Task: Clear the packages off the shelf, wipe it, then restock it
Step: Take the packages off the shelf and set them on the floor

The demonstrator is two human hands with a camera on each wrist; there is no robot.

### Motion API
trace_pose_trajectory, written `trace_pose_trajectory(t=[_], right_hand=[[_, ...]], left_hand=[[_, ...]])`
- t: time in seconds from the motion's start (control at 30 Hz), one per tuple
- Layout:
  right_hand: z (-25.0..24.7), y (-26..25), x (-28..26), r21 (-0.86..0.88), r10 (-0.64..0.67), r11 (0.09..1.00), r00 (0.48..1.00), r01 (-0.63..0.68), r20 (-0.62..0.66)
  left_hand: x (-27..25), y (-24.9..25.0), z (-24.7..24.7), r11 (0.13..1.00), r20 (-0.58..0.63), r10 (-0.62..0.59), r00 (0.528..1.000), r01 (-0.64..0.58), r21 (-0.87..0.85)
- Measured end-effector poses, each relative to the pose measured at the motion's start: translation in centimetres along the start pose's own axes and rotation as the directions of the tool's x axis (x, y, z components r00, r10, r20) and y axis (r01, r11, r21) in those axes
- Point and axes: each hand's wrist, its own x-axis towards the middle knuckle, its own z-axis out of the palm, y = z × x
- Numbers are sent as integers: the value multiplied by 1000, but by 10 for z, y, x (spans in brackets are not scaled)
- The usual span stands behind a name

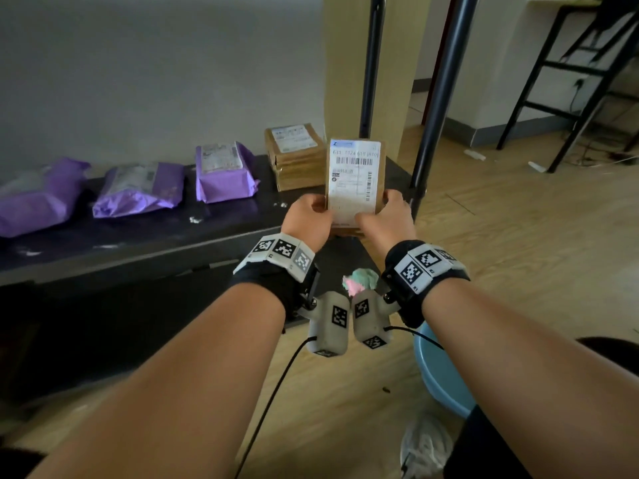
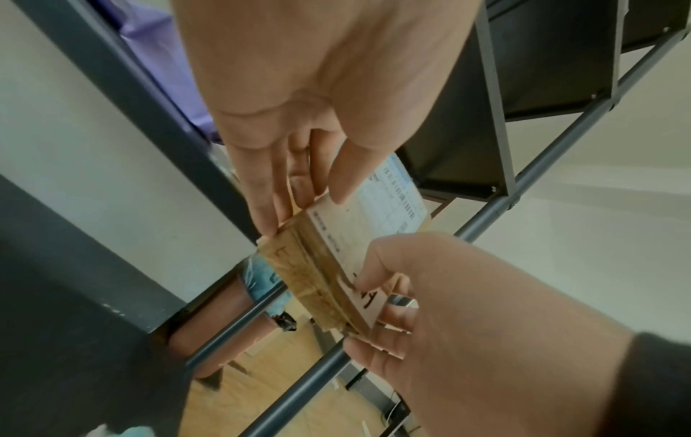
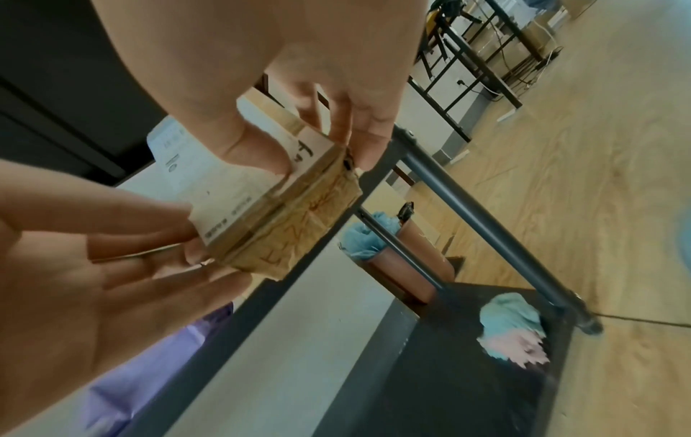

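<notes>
Dark shelf board (image 1: 145, 236), low, against a pale wall; black uprights at its right end.

Three purple mailer bags (image 1: 224, 174) lie in a row along the back edge, from the left end toward the middle, each with a white label facing up.

Stack of brown cardboard parcels (image 1: 294, 157) at the back right corner of the shelf, just right of the third purple bag, label on top.

Blue basin (image 1: 439, 375) on the wood floor, off the right end of the shelf.

Brown parcel (image 1: 354, 181) with a white barcode label, held above the shelf's front right corner, label toward the head camera, not touching the board.

Left hand (image 1: 306, 219) grips the parcel's lower left edge: thumb on the label face, fingers behind. Right hand (image 1: 389, 219) grips the lower right edge the same way.

Blue-pink cloth (image 1: 359, 280), bunched, lies on a lower dark board below the wrists.
</notes>
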Motion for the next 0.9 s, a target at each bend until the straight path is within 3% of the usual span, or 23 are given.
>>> trace_pose_trajectory(t=[0.17,0.37,0.7,0.9], right_hand=[[35,39,-45,-64,54,997,994,-48,99],[90,94,-80,-157,164,980,952,-126,257],[168,160,-83,-356,321,924,793,-141,518],[210,204,-73,-501,487,846,650,-184,584]], left_hand=[[-38,-65,-5,994,51,-73,996,69,80],[-62,-145,-8,955,105,-260,960,240,175],[-48,-254,4,806,216,-557,802,460,372],[-34,-316,25,718,252,-676,693,541,439]])
